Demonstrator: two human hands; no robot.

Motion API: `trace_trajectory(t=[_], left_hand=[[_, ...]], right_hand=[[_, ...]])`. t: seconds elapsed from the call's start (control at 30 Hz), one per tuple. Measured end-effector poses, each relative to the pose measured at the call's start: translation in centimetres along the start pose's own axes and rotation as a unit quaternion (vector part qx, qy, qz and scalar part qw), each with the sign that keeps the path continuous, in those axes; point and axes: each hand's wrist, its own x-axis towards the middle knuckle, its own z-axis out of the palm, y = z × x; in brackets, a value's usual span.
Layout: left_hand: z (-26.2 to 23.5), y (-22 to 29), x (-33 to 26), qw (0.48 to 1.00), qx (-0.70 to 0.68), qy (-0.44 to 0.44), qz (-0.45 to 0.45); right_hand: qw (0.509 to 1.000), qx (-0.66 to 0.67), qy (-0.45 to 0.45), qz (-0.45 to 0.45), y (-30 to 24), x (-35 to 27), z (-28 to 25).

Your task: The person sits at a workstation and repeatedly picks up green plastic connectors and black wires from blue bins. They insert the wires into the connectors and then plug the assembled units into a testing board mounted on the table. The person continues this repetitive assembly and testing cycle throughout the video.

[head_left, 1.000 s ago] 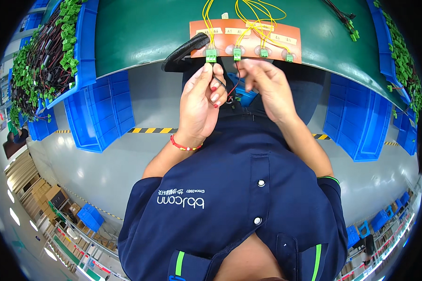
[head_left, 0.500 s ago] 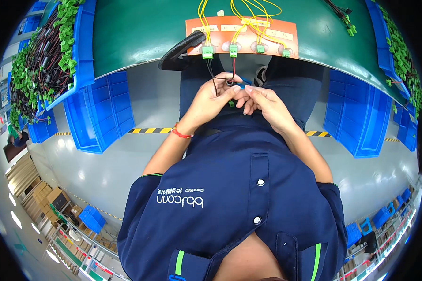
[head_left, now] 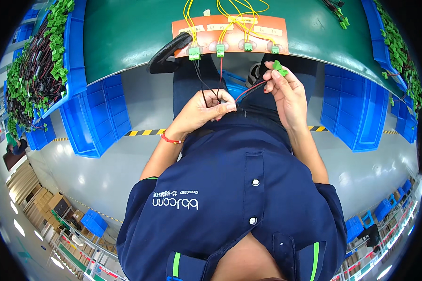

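From my seat, working left to right: the blue bin (head_left: 75, 70) of green-plugged harnesses sits at the bench's left edge, untouched. My left hand (head_left: 201, 112) is pinched shut on the black and red wires (head_left: 211, 93) that hang from the green plugs (head_left: 194, 54) on the orange test board (head_left: 229, 28). My right hand (head_left: 286, 93) is clamped on a loose green connector (head_left: 280, 69), held just below the board's edge, its red lead running back toward the left fingers. I judge it best to keep the wires slack and untwisted, and present the connector squarely rather than pulling on the lead.
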Motion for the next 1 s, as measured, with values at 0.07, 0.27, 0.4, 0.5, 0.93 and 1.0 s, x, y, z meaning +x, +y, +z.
trace_trajectory(t=[0.07,0.27,0.4,0.5,0.93,1.0], left_hand=[[-0.1,0.4,-0.1,1.000,0.009,-0.007,-0.009],[0.5,0.5,0.0,0.996,0.060,0.069,0.000],[0.0,-0.1,-0.3,0.988,0.080,0.126,0.037],[-0.1,0.2,-0.6,0.984,0.087,0.155,0.030],[0.2,-1.4,0.2,0.989,0.078,0.120,0.041],[0.1,-1.4,0.1,0.989,0.076,0.119,0.031]], right_hand=[[0.997,-0.066,-0.025,-0.031,-0.4,-0.1,0.8],[0.987,-0.119,-0.100,-0.025,-1.3,0.5,3.0],[0.982,-0.116,-0.149,-0.023,-1.8,2.0,4.0],[0.979,-0.099,-0.176,0.038,-2.2,3.1,4.1],[0.968,-0.005,-0.220,0.121,-1.8,3.8,4.1],[0.966,0.038,-0.225,0.124,-1.6,3.9,4.0]])
